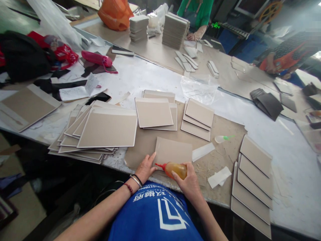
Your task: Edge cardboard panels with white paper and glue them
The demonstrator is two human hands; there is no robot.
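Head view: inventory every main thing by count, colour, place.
Red-tipped squeeze bottle: 1, amber, front centre
Panel: 1, beige, front centre
Panel piles: 4, beige, left to right
Green-tipped bottle: 1, translucent, right
Paper strips: several, white, right
Notebook: 1, white, left
Pouch: 1, pink, left
Bag: 1, black, left
Plastic bag: 1, orange, top
Tall board stacks: 2, grey, top
Dark sheets: several, black, right
Co-workers: 2, green and orange clothing, top
Apron: 1, blue, front
Left hand: 1, bare, at panel's edge
Right hand: 1, bare, holding squeeze bottle

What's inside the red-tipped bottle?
The red-tipped bottle shows yellowish liquid through its wall. The right hand covers part of it, so the contents there can't be seen.
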